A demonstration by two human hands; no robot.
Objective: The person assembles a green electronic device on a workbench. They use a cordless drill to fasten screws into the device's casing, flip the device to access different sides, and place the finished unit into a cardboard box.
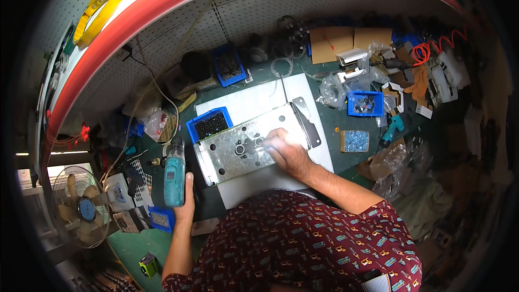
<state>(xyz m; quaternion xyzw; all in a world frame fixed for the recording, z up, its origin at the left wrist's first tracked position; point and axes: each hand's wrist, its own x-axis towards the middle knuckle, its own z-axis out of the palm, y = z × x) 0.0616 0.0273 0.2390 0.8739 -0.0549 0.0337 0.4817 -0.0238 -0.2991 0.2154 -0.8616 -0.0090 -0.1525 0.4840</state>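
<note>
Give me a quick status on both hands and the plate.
Left hand grips teal cordless drill, off the plate. Right hand rests on perforated grey metal plate. Blue parts bin crowds its far edge.

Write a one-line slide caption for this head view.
Left hand grips a teal cordless drill; right hand rests on a perforated metal plate.

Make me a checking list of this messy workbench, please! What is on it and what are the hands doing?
Surface: green bench with a white sheet on it.
Job's things: metal plate with holes lies on the sheet; teal power drill.
Clutter: blue bin of dark screws, more blue bins, plastic bags, cardboard boxes.
Hands: left hand grips the drill; right hand rests on the plate.
Cables: orange coiled hose, cords on the pegboard.
Surroundings: pegboard wall, fan at left.
</note>
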